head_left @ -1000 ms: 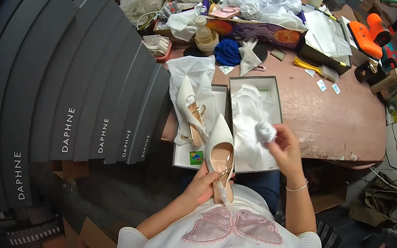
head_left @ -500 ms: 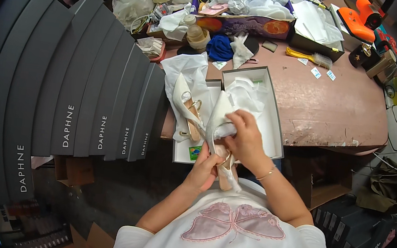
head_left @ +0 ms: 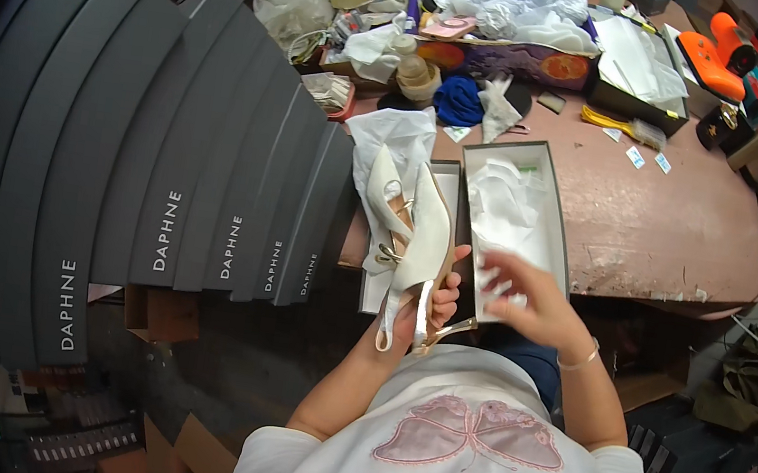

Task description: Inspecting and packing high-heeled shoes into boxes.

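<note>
My left hand point(head_left: 443, 302) is closed round a white pointed slingback shoe point(head_left: 429, 234) with a shiny gold heel, its toe pointing away from me. Partly hidden behind it, the matching shoe point(head_left: 387, 180) lies over white tissue paper point(head_left: 369, 132) at the left box part point(head_left: 446, 171). My right hand point(head_left: 531, 300) is apart from the shoe, above the near end of the right box part point(head_left: 553, 167). Its fingers are spread and slightly blurred, with nothing clearly held. More white paper point(head_left: 501, 200) lies inside the right box part.
Tall dark grey shoeboxes point(head_left: 149, 130) stand in a row at my left. On the pink table point(head_left: 667, 227) are a yellow-handled brush point(head_left: 625, 125), a blue cloth point(head_left: 459, 101), a bottle point(head_left: 413, 69) and a purple carton point(head_left: 507, 60) of crumpled paper. An orange tool point(head_left: 713, 65) sits far right.
My right hand has come away from the shoe's opening and moved right. The held shoe has turned, showing its outer side and heel, and its opening no longer faces me. The view has shifted left.
</note>
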The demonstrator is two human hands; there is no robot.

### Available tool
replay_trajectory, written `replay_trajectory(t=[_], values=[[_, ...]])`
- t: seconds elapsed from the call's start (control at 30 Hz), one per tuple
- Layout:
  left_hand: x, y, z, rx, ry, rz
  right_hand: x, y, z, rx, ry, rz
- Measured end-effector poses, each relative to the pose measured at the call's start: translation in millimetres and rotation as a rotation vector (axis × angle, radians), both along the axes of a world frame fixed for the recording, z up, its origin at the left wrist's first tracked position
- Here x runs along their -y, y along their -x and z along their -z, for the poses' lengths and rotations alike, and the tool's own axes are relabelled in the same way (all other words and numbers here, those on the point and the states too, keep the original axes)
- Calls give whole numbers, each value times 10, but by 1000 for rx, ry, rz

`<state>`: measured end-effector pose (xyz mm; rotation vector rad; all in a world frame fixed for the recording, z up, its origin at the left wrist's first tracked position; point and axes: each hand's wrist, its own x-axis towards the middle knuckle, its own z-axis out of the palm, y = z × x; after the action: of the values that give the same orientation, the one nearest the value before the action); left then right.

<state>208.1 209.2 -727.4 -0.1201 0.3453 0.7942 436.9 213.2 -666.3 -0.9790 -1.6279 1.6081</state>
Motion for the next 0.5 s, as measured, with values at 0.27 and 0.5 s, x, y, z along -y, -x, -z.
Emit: replay_trajectory(t=[0.27, 0.5], values=[[-115, -62, -6, 241, -163, 116, 602, 427, 192, -45, -92, 104], [-98, -82, -23, 237, -208, 123, 568, 362, 185, 64, -160, 11]])
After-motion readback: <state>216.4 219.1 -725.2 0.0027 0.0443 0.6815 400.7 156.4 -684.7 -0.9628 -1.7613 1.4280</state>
